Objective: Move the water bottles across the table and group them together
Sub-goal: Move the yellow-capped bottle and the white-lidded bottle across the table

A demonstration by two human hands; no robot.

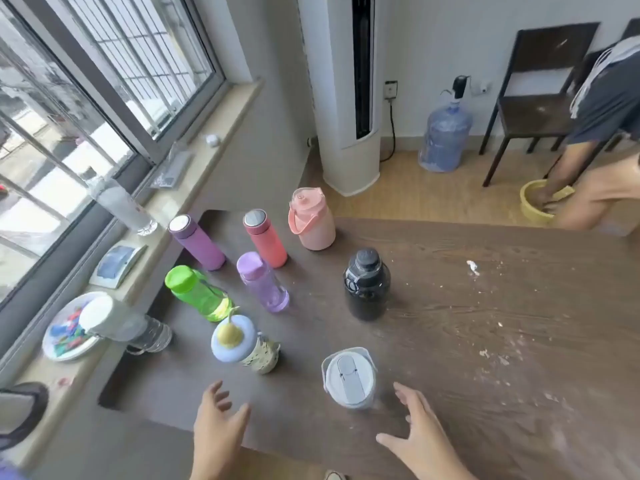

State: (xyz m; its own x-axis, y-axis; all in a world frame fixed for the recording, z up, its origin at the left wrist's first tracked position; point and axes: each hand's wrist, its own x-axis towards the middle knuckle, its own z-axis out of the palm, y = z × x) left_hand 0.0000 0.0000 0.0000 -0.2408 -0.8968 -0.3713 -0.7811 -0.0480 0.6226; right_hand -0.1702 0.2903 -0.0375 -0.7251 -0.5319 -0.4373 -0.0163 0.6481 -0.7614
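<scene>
Several bottles stand on the left half of the dark wooden table (485, 341): a purple flask (197, 243), a red flask (266, 239), a pink jug with a handle (311, 220), a green bottle (197, 293), a clear purple bottle (263, 282), a black jug (367, 285), a patterned bottle with a round lid (242, 344) and a white tumbler (349, 377). My left hand (216, 431) hovers open near the front edge, below the patterned bottle. Just right of the white tumbler, my right hand (415, 434) is spread open and holds nothing.
A windowsill (145, 216) on the left carries a clear bottle (121, 323), a plate of coloured bits (69, 327) and a glass. White crumbs dot the table's right side. Beyond the table stand a tall white unit (346, 98), a water jug (445, 133), a chair and a crouching person (595, 161).
</scene>
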